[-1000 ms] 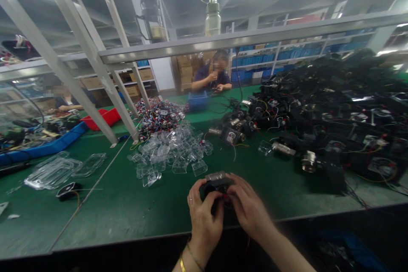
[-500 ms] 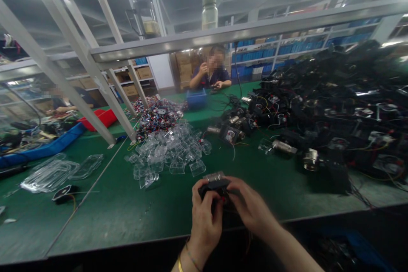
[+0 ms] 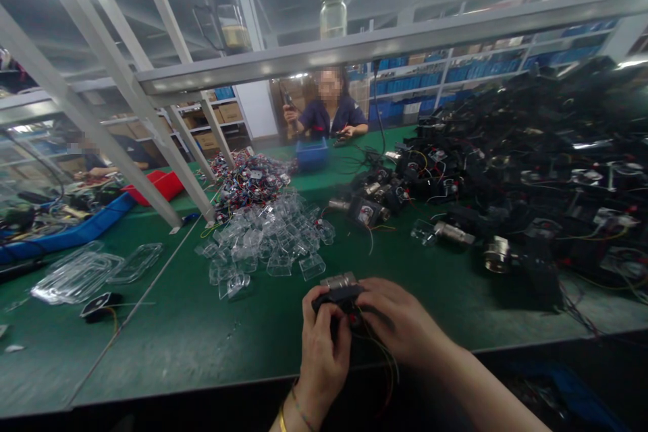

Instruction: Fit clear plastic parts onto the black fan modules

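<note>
A black housing (image 3: 340,295) with a silver metal cylinder (image 3: 339,281) on its far side is held between my two hands, close to the table's front edge. My left hand (image 3: 324,344) is closed round its left end, fingers bent over the near side. My right hand (image 3: 397,314) grips the right end; some of its fingertips are hidden behind the part. Thin wires (image 3: 385,347) hang from the housing below my right hand. Beyond my hands lies a heap of clear plastic covers (image 3: 276,236) on the green table (image 3: 227,358).
Black housings with wires (image 3: 506,169) form a large pile at right. Small wired parts (image 3: 253,179) are heaped behind the clear covers. A blue bin (image 3: 312,154) stands before a co-worker (image 3: 331,115). A metal frame (image 3: 167,148) rises at left, near a red tray (image 3: 162,187).
My right hand has shifted slightly right, and more of the hanging wires shows. The housing stays in both hands. Across the table, the co-worker has lowered a raised hand and moved it left.
</note>
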A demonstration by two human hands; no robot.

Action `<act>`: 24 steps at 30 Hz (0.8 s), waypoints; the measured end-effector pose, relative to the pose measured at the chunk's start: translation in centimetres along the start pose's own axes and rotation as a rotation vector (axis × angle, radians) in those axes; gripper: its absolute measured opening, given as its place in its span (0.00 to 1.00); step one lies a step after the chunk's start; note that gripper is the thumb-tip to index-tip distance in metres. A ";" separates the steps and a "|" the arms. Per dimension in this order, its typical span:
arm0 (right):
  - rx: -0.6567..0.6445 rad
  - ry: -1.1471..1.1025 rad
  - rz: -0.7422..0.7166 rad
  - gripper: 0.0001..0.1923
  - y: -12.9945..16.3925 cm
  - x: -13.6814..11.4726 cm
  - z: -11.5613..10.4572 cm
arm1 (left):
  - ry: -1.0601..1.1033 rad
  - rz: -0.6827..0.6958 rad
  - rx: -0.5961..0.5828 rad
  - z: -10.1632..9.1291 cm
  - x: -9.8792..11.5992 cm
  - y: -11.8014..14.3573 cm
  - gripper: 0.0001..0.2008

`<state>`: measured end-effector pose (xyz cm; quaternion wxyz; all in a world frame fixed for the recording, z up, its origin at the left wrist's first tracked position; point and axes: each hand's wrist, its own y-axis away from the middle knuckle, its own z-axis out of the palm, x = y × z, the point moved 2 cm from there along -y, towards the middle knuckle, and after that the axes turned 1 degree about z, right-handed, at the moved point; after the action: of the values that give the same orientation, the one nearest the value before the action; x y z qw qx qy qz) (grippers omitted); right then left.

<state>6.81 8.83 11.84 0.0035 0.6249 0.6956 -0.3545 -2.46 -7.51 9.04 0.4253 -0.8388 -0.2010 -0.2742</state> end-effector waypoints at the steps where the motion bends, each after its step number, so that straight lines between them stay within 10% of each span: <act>1: -0.006 0.005 -0.009 0.10 0.0 0.2 -0.1 | -0.002 -0.002 0.000 0.0 0.0 0.0 0.05; 24: -0.031 0.067 -0.083 0.06 -0.9 0.0 -0.8 | -0.055 -0.001 0.030 0.2 0.4 -0.1 0.06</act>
<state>6.40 9.28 12.84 -0.0247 0.6069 0.7261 -0.3223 -2.20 -7.26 9.27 0.4320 -0.8395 -0.2170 -0.2481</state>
